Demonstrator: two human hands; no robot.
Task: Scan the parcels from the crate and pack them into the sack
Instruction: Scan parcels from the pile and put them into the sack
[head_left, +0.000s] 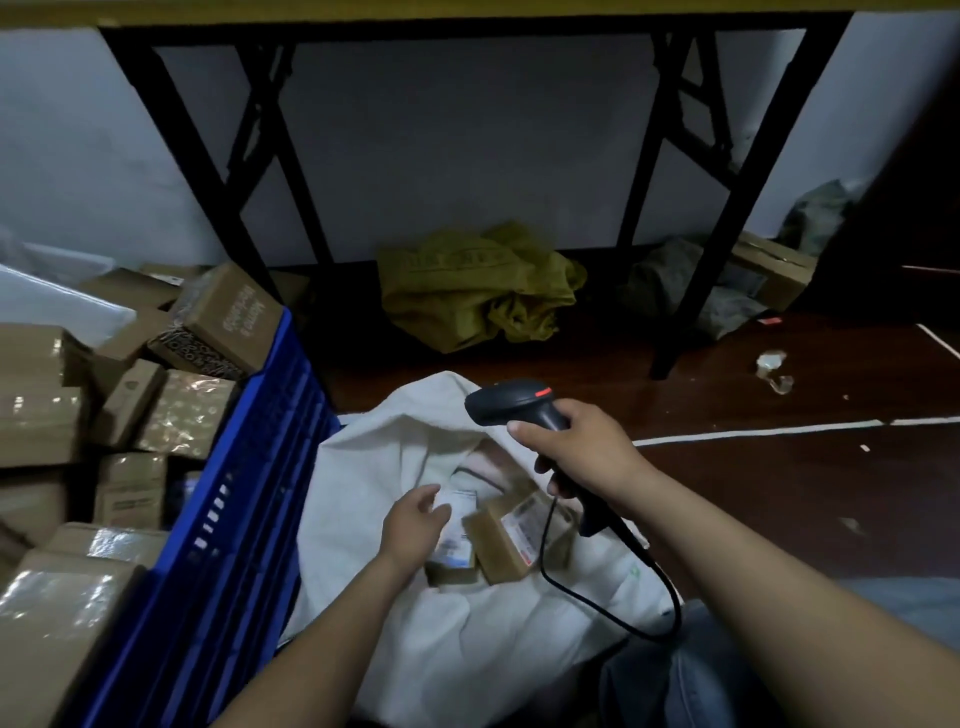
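Note:
A white sack (415, 613) lies open on the floor in front of me, with a few brown labelled parcels (509, 540) inside its mouth. My left hand (413, 522) hovers with relaxed fingers over a small parcel (457, 545) in the sack; whether it touches that parcel I cannot tell. My right hand (576, 447) grips a black corded barcode scanner (519, 402) above the sack, its head pointing left. At my left stands the blue crate (244, 499), piled with several cardboard parcels (156, 410).
A black-legged folding table (675, 218) stands against the wall ahead. Under it lie a crumpled yellow sack (478, 291) and grey-green bags (685, 280). The dark floor (779, 488) at right carries white lines and scraps. My jeans-clad knee (691, 675) sits at bottom right.

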